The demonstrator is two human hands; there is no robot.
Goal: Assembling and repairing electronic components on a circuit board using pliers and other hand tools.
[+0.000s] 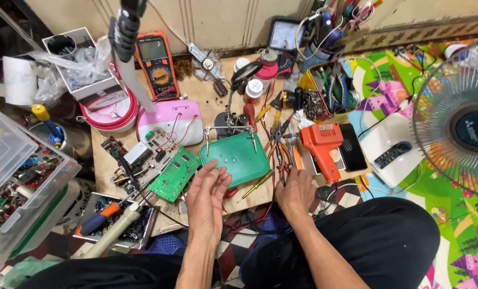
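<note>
Nearby, a clear bin (14, 176) holds small parts; left hand (206, 200) spread, right hand (295, 191) curled over pliers (279, 140), grip unclear.

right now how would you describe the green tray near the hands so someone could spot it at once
Start at the cluttered wooden board in the middle. Near its front edge, just beyond the left hand, lies the green tray, between the green circuit board and the orange soldering gun. It alone is a smooth, rounded, plain green plastic rectangle.
</note>
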